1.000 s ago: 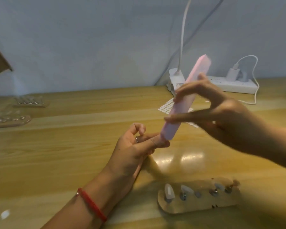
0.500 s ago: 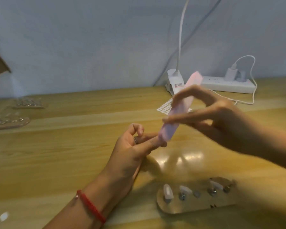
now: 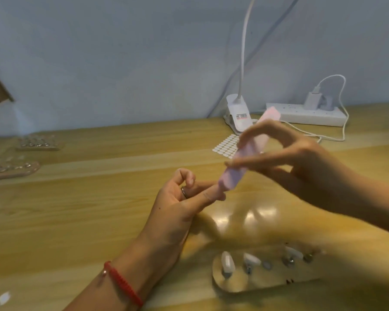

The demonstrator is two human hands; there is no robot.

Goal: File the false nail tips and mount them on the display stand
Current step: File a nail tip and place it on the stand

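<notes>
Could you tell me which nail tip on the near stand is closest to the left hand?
The leftmost nail tip, at the left end of the display stand; the other two tips sit further from the left hand.

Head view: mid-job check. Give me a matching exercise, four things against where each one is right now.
Things:
1. file
2. stand
3. power strip
4. bracelet

Places:
A. far right, at the back
B. round the left wrist
C. held in the right hand
D. lying nearest the camera

Pairs: 1-C, 2-D, 3-A, 4-B
</notes>
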